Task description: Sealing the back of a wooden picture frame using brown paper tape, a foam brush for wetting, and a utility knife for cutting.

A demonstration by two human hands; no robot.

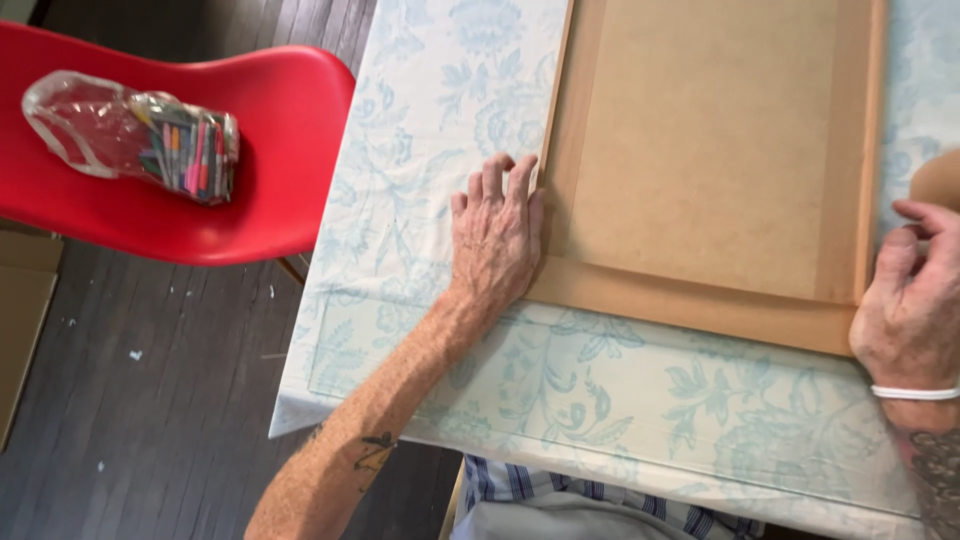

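Our left hand (495,235) lies spread flat against the brown fibreboard framed panel (705,150); our right hand (912,300), grip loosely curled, touches its opposite edge.

A home: floral tablecloth (440,110), red chair (250,150), dark wooden floor (150,400).

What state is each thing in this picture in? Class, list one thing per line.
Brown fibreboard panel with raised wooden frame: lying flat on the table.
Pale blue floral tablecloth: spread over the table.
Clear plastic bag of coloured markers: lying on its side on the chair.
Red plastic chair: beside the table.
Left hand: flat, against the frame's left edge.
Right hand: at the frame's right corner.
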